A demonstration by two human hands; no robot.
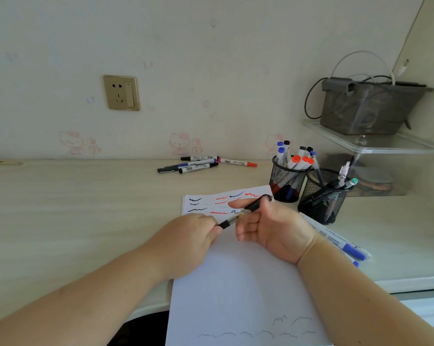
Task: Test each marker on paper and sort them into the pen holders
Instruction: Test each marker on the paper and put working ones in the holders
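Presently, the left hand (194, 236) is pinching the pen's cap end while the right hand (270, 221) is gripping the pen (243, 212) above the paper (235, 283), seemingly uncapping for testing.

No legible text from my feed.

- Markers (198, 164) at the wall: white barrels carry dark label print, too small for me to read.
- Markers (345, 245) beside my right arm: rows of dark print, blurred, unreadable.
- Paper (235, 283): black, red and blue test squiggles near the top, faint grey ones near the bottom; no letters or numbers.
- Wall (211, 71): faint pink cartoon cat prints (179, 143), no wording I can make out.
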